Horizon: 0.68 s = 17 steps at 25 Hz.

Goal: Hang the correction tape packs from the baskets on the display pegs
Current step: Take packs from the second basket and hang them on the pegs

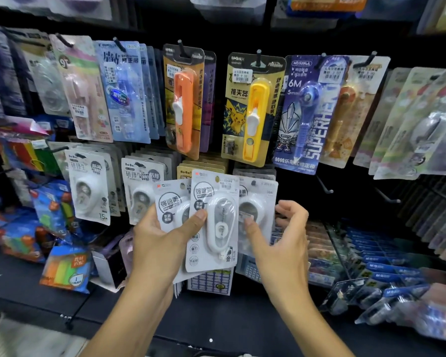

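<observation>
Pegboard [345, 176]; glossy flat packs [213, 217] w/ hands [162, 243].

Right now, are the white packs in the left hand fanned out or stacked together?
Fanned out. The left hand holds the white packs spread sideways, so three fronts show side by side, overlapping.
</observation>
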Tool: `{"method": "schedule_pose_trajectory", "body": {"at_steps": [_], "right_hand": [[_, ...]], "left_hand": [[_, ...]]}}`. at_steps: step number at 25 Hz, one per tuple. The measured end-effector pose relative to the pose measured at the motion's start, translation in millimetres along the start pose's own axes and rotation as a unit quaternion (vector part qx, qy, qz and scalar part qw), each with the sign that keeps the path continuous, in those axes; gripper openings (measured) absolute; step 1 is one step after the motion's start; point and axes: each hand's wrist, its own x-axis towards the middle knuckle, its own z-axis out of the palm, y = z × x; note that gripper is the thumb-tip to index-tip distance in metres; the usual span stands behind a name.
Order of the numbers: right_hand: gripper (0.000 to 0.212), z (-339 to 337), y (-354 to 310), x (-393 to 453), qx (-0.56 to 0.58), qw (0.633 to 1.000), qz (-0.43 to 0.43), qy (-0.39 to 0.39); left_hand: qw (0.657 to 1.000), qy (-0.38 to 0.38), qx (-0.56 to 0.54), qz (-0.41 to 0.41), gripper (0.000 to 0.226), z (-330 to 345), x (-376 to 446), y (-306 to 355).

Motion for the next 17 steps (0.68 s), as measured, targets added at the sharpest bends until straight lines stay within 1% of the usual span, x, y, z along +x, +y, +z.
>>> {"method": "schedule_pose_trajectory", "body": {"at_steps": [3, 4, 5, 6, 7, 8, 9, 11, 12, 13, 15, 17], "right_hand": [[0.043, 1, -4, -1, -0.066, 0.994, -0.084, 0.011], [0.041, 0, -4, 0, -0.042, 0.995, -0.085, -0.019], [0.042, 0, -6, -1, 0.037, 0.995, -0.05, -0.082], [0.046, 1, -8, -2, 0.157, 0.975, 0.006, -0.158], [0.052, 2, -8, -3, 0.263, 0.941, 0.057, -0.206], [0.055, 4, -8, -3, 0.324, 0.918, 0.086, -0.213], [0.057, 5, -7, -1, 0.337, 0.917, 0.095, -0.189], [0.051, 5, -10, 2, 0.339, 0.927, 0.1, -0.126], [0.043, 2, -11, 6, 0.324, 0.935, 0.105, -0.097], [0.035, -1, -8, 11, 0.293, 0.947, 0.105, -0.083], [0.03, -7, -1, 20, 0.207, 0.97, 0.091, -0.085], [0.033, -8, 4, 27, 0.142, 0.984, 0.072, -0.08]], "left_hand": [[1.0, -0.009, 0.005, -0.009, 0.034, 6, -2, -4], [1.0, -0.01, 0.003, -0.012, 0.034, 6, -3, -5], [1.0, -0.014, 0.003, -0.013, 0.035, 7, -3, -6], [1.0, -0.022, 0.004, -0.014, 0.036, 7, -3, -6], [0.999, -0.031, 0.006, -0.019, 0.039, 7, -4, -6], [0.999, -0.039, 0.003, -0.028, 0.042, 8, -5, -5], [0.998, -0.042, -0.003, -0.04, 0.044, 8, -5, -6], [0.997, -0.028, -0.022, -0.062, 0.04, 7, -3, -6], [0.997, -0.014, -0.028, -0.068, 0.038, 6, -2, -5], [0.997, -0.001, -0.029, -0.068, 0.038, 4, -1, -3], [0.997, 0.01, -0.036, -0.062, 0.039, 1, 0, 2], [0.997, 0.007, -0.045, -0.056, 0.036, 0, 1, 8]]}}
